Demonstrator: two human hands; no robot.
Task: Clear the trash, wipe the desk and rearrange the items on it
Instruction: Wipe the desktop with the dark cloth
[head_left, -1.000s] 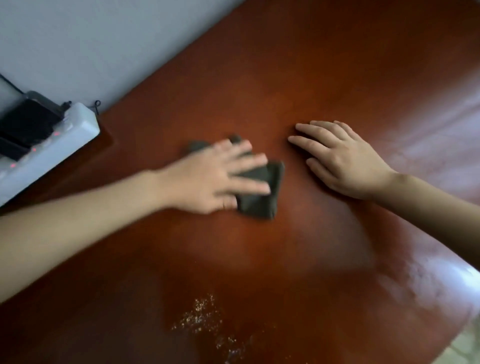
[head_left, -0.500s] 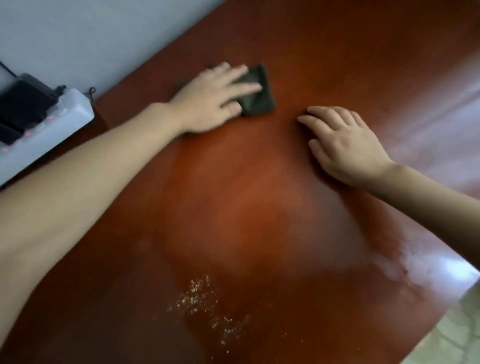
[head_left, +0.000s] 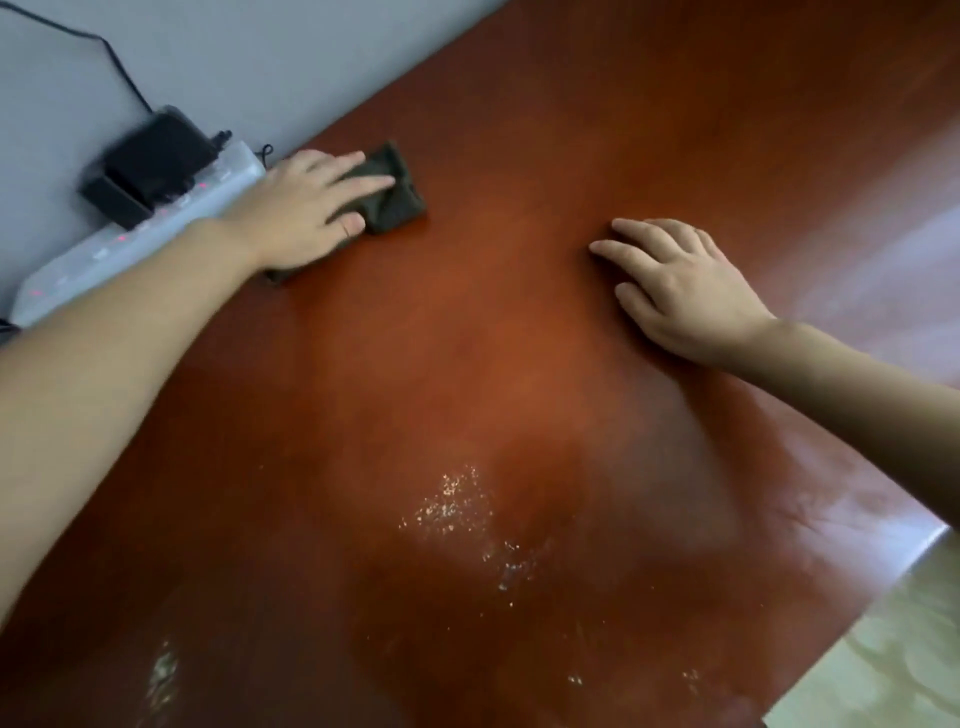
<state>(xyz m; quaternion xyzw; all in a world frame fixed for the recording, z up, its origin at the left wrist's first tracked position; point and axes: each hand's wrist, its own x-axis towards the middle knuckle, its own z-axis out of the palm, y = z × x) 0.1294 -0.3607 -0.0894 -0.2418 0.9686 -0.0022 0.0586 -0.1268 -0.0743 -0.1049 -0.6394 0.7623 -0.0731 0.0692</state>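
Pressing a dark cloth (head_left: 396, 196) flat-fingered, the left hand (head_left: 304, 210) could knock the adjacent power strip (head_left: 156, 231), or wet it if the cloth is perhaps damp. The right hand (head_left: 685, 293) rests open.

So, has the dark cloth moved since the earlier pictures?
Yes. The left hand has pushed the cloth toward the wall, from beside the right hand to close by the white power strip.

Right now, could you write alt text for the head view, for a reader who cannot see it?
The left hand presses a dark cloth on a red-brown desk beside a power strip; the right hand rests on the desk; crumbs lie nearer.
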